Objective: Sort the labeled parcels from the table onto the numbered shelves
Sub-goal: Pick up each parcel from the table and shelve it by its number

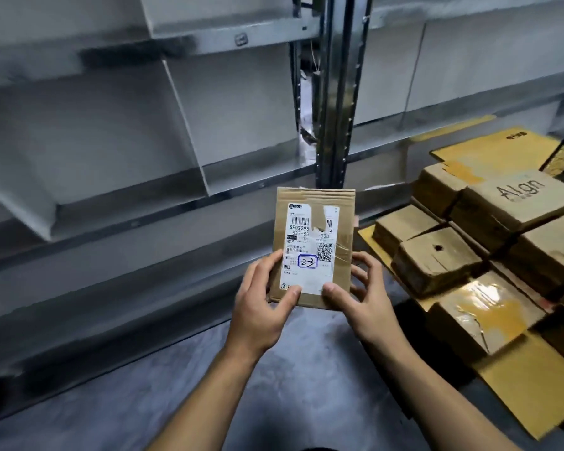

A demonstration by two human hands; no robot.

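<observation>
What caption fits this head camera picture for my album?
Left hand and right hand hold a parcel marked 23 before grey shelves.

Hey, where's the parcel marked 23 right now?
The parcel sits mid-frame in the head view, gripped at its lower edge by the left hand and right hand, in front of the grey shelves, with the stacked boxes just to its right.

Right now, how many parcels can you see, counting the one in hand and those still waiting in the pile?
held parcel: 1
brown boxes in the pile at the right: 6 plainly seen
Total: 7. More may be cut off at the right edge of the view.
</observation>
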